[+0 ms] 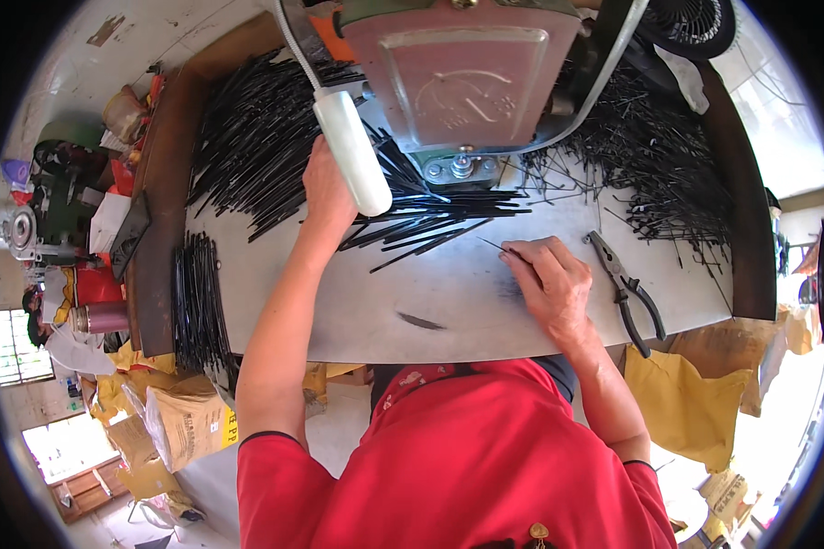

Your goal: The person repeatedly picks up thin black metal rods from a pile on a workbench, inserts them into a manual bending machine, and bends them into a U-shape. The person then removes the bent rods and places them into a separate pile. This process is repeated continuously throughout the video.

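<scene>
My right hand (556, 282) is closed in a pinch on a thin dark rod (491, 243), its tip pointing left over the metal tabletop (339, 316). My left hand (328, 194) reaches into the black rods at the far left. A white lamp (352, 151) hides its fingers, so I cannot see whether they grip anything. Between the hands lies a loose spread of thin black rods (430, 220), below the press machine (462, 87) and its metal fitting (461, 167). Pliers with black handles (624, 288) rest just right of my right hand.
A large heap of black rods (256, 137) covers the far left. Another bundle (200, 302) lies at the left edge. Thinner tangled pieces (655, 156) fill the far right. Raised brown side boards (753, 201) border the table. A black fan (691, 27) stands at upper right.
</scene>
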The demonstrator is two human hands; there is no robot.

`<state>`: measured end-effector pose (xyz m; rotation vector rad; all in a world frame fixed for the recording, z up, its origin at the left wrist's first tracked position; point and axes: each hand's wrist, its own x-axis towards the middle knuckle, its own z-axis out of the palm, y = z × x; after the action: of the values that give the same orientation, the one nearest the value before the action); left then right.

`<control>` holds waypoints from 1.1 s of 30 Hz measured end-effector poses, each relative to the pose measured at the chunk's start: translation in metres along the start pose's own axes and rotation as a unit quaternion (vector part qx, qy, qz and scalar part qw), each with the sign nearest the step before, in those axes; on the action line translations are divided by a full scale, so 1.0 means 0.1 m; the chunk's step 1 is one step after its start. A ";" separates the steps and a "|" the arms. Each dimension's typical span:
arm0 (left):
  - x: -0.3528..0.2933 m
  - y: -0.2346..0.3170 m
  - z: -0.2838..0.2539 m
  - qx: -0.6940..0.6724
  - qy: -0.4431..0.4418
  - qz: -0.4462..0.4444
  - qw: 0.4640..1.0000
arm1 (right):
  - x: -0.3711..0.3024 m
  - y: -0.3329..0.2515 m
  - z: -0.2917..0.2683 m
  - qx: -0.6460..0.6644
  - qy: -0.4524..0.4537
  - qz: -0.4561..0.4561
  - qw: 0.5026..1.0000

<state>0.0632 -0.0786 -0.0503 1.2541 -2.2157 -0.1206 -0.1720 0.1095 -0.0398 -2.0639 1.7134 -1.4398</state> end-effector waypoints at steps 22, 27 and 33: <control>-0.34 1.23 0.00 -0.661 -0.023 -0.350 0.663 | 0.60 -0.14 0.31 0.470 -0.084 0.413 0.776; -0.34 1.20 0.00 -0.664 -0.033 -0.348 0.661 | 0.60 -0.17 0.27 0.438 -0.090 0.395 0.802; -0.30 1.21 -0.07 -0.658 -0.052 -0.347 0.666 | 0.59 -0.20 0.25 0.428 -0.094 0.390 0.810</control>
<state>-0.0126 0.0139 -0.0158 1.0102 -0.9309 -1.7433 -0.1446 0.0573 -0.0068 -0.8293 1.2060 -1.2714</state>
